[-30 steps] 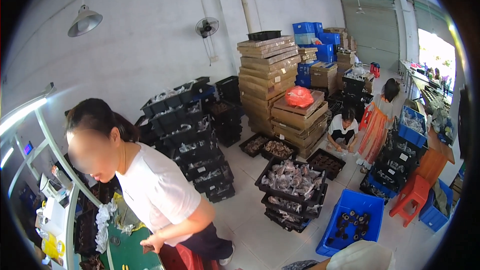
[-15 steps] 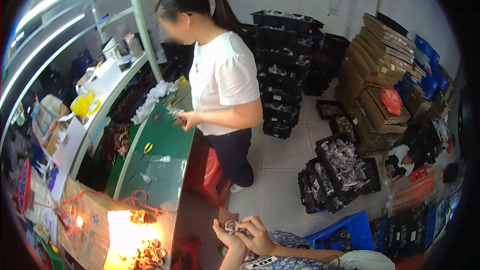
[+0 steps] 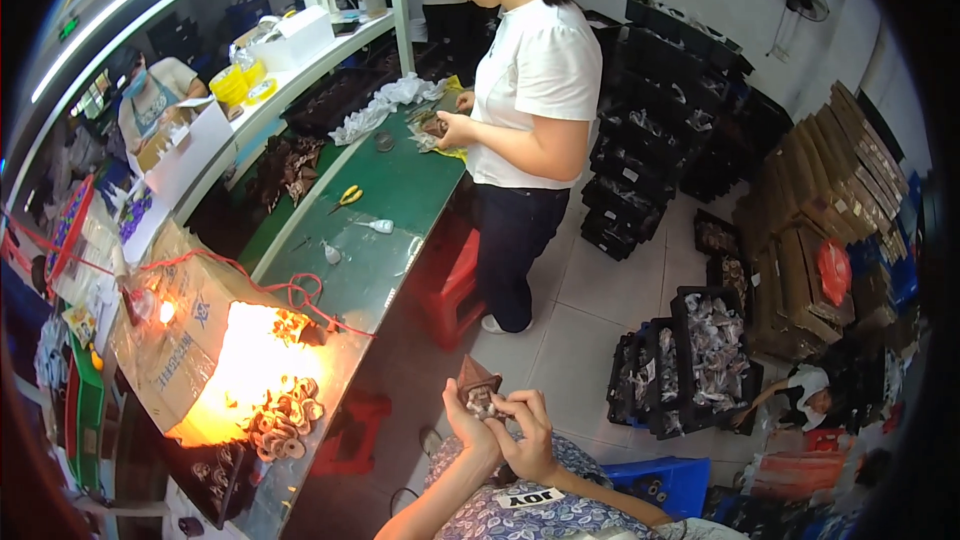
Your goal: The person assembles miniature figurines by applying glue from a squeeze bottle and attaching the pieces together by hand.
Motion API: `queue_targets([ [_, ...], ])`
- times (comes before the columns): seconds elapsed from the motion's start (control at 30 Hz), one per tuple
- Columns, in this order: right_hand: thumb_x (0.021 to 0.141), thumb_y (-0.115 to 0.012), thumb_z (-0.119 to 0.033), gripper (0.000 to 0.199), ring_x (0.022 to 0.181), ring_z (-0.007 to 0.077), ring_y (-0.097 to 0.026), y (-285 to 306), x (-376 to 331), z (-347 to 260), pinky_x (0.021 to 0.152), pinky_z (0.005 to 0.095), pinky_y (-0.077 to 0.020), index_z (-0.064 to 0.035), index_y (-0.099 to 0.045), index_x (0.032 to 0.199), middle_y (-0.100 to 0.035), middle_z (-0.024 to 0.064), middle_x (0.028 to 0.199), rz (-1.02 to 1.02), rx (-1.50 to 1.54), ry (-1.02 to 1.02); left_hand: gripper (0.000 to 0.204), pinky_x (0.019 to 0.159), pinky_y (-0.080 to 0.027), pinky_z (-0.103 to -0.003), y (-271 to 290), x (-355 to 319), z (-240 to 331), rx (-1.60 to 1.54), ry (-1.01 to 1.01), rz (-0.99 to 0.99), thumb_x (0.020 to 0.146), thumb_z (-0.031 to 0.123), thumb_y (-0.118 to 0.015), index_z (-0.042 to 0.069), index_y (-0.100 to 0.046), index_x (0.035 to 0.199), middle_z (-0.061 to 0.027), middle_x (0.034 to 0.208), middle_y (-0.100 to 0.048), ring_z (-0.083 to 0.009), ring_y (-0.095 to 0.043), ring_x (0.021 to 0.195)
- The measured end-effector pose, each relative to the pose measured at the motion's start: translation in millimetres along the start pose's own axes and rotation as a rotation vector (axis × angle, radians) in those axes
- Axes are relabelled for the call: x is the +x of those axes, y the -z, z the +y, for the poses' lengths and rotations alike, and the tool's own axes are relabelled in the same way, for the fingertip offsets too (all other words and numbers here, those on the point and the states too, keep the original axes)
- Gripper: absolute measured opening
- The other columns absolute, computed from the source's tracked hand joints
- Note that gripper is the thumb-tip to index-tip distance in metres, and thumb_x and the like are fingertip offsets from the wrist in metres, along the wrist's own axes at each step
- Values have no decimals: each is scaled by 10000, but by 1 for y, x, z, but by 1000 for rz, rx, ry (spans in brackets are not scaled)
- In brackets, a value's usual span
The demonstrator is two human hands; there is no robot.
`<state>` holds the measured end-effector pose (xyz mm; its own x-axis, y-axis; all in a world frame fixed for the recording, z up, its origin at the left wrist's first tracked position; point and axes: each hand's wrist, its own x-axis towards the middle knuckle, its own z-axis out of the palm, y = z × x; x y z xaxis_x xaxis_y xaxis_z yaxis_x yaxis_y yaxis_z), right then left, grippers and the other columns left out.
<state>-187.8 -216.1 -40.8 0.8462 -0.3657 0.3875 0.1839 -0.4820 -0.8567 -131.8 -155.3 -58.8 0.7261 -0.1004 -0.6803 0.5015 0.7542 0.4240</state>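
Observation:
A small brown house-shaped ornament with a pointed roof (image 3: 476, 378) is held up in front of my body, above my patterned apron. My left hand (image 3: 468, 428) cups it from the left and below, the palm turned up. On the other side my right hand (image 3: 527, 432) has its bent fingers and thumb on the ornament's lower front, where small pale details show. Both hands are closed around it, and they partly hide its base. The bench (image 3: 400, 180) stands to the left of my hands, apart from them.
On the bench lie ring-shaped brown pieces (image 3: 285, 420) beside a brightly lit cardboard box (image 3: 185, 325), yellow-handled pliers (image 3: 346, 199) and a red cord (image 3: 300, 290). A co-worker (image 3: 535, 80) stands at its far end near a red stool (image 3: 450, 285). Filled black crates (image 3: 715, 350) stand right.
The view has swung, so the bench and co-worker appear farther right. My hands still hold the ornament, its roof now showing more plainly. The co-worker's hands are now over the bench's far end.

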Motion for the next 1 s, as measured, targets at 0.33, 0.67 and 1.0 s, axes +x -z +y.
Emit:
queue_targets([
  [0.33,685,-669,32,291,806,268,-510,-42,6,-25,701,346,-425,5,-601,967,-529,114,890,-261,168,72,593,458,-416,-263,24,-14,49,-137,-283,105,864,551,-407,-7,-598,923,-58,680,-589,-137,-531,534],
  [0.67,608,-688,85,384,807,255,-499,-102,30,-71,682,333,-432,24,-602,977,-534,113,907,-557,277,233,618,514,-399,-248,42,-42,128,-430,-367,163,878,523,-367,-39,-601,985,-76,732,-594,-131,-485,552],
  [1.0,589,-708,103,391,776,198,-512,-151,10,-107,655,279,-440,33,-632,966,-502,91,879,-715,279,436,671,484,-369,-252,86,-69,173,-612,-416,165,874,544,-348,-67,-606,975,-47,618,-512,-130,-454,542],
])
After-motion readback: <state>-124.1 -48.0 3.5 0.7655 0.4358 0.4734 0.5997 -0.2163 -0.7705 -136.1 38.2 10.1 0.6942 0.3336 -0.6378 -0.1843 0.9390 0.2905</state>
